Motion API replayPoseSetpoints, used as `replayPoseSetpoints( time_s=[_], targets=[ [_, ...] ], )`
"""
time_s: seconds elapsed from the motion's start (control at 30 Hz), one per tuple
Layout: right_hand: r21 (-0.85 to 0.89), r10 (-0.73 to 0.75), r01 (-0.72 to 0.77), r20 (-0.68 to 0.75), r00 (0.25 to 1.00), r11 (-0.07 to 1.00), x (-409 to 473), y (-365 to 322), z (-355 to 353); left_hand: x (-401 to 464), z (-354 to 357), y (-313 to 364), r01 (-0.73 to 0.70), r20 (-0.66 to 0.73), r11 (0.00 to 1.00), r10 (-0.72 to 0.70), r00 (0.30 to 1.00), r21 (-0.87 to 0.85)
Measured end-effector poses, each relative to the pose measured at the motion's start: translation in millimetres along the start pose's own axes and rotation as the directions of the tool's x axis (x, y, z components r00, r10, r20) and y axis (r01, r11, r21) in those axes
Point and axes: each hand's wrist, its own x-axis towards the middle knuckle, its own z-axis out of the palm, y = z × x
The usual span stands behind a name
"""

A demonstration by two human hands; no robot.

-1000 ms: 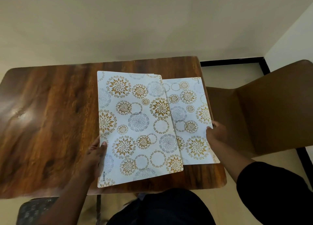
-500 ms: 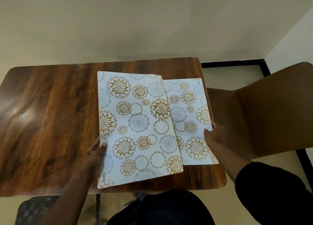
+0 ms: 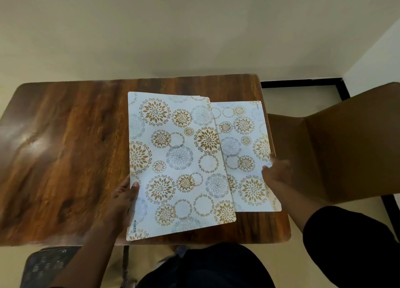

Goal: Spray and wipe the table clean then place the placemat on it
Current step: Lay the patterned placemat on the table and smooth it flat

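While left hand [image 3: 123, 199] holds, right placemat [image 3: 244, 155] has shifted slightly.

The left half of the wooden table [image 3: 65, 157] lies bare, giving open room from the frame's left edge to the centre. The centre and right are covered by two overlapping patterned placemats [image 3: 177, 164], [image 3: 244, 153]. At the right, a brown chair [image 3: 324, 147] stands just beside the table's edge, closing that side. Bare strips show along the table's far and near edges.
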Motion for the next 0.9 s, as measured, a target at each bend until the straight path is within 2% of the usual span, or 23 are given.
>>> replayPoseSetpoints(
  time_s=[0.3, 0.43, 0.57, 0.63, 0.7, 0.8, 0.9],
  targets=[
    [-0.071, -0.047, 0.053, 0.084, 0.995, 0.996, 0.1, 1.5, -3.8, 1.3, -7.2, -5.1, 0.028, 0.019, 0.999, -0.027, 0.999, -0.026],
    [-0.017, -0.079, 0.079, -0.022, 0.997, 0.997, -8.5, -10.1, -11.3, 0.0, -8.5, -10.3, 0.037, 0.014, 0.998, -0.037, 0.999, -0.057],
    [0.109, -0.236, 0.245, -0.084, 0.968, 0.964, -25.0, -35.9, -13.8, -0.2, -10.7, -16.7, 0.022, 0.001, 0.997, -0.022, 1.000, -0.072],
    [0.232, -0.331, 0.328, -0.025, 0.943, 0.916, -31.5, -51.4, -10.0, -0.8, -15.4, -19.4, 0.006, 0.001, 0.997, -0.006, 1.000, -0.082],
    [0.396, -0.383, 0.321, 0.087, 0.920, 0.860, -43.3, -70.1, -7.8, -1.7, -21.8, -21.3, -0.003, 0.005, 0.996, 0.004, 1.000, -0.090],
    [0.613, -0.368, 0.088, 0.348, 0.862, 0.786, -64.9, -97.2, -7.7, -4.6, -30.6, -19.5, -0.004, 0.014, 0.994, 0.005, 1.000, -0.112],
    [0.650, -0.378, -0.085, 0.538, 0.753, 0.755, -81.5, -115.3, -7.0, -6.9, -40.4, -16.7, -0.012, 0.015, 0.989, 0.014, 1.000, -0.146]
  ],
)
